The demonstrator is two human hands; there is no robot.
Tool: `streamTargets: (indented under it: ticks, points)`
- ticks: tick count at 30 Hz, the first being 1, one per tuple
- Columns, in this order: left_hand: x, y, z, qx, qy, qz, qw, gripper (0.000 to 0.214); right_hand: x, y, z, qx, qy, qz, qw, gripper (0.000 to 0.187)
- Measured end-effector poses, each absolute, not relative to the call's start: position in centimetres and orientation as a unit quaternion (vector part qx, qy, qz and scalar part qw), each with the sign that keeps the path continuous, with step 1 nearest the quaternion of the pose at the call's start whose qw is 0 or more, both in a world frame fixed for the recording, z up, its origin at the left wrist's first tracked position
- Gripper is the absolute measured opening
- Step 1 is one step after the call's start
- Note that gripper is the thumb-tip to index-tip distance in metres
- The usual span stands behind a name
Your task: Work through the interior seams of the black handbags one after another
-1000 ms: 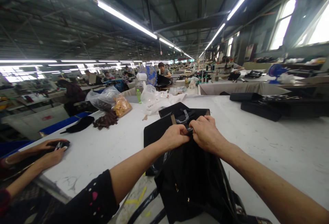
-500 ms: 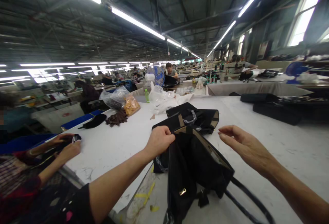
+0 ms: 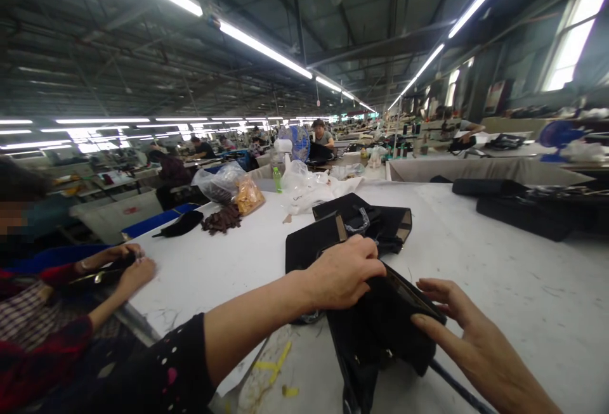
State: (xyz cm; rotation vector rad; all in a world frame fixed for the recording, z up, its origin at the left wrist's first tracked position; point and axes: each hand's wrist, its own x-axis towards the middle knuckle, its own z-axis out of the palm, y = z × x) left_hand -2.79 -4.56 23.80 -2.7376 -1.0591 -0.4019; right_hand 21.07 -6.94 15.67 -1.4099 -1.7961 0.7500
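Observation:
A black handbag (image 3: pixel 380 325) with a tan-lined opening and a long strap stands in front of me on the white table. My left hand (image 3: pixel 345 272) is closed over the bag's top rim, its fingertips partly hidden. At the bag's right end is my right hand (image 3: pixel 469 328), with thumb and fingers spread around the upper corner. The thumb lies against the bag's near side; whether the other fingers touch it I cannot tell. Just behind are more black bags, one with a tan edge (image 3: pixel 310 241) and another with a plastic-wrapped handle (image 3: pixel 394 220).
On the left a co-worker's hands (image 3: pixel 136 268) work on a dark piece at the table edge. Brown strips (image 3: pixel 222 219), a bag of yellow pieces (image 3: pixel 250 195), white plastic bags (image 3: pixel 318 192) and a green bottle (image 3: pixel 277 179) lie farther back. Black bags (image 3: pixel 523 211) are piled at right.
My left hand has moved right along the handbag's rim, and the opening looks narrower. My right hand has come down and in to the bag's right corner.

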Motion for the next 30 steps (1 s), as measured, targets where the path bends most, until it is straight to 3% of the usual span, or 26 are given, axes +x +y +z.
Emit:
streamTargets:
  ticks: [7,19,30]
  points:
    - [-1.5,-3.2,22.7,-0.933,-0.329,-0.122,0.083,0.02,21.6,-6.3,15.8,-0.529,-0.699,0.311,0.366,0.044]
    - [-2.3,0.7,21.8,-0.861,-0.425,-0.267,-0.084,0.007,21.5,-3.4,17.2,-0.523,-0.7,0.302,0.381,0.025]
    - [-1.4,1.0,21.4,-0.844,-0.475,-0.249,-0.007,0.013,21.3,-1.5,17.0,-0.512,-0.673,0.329,0.42,0.03]
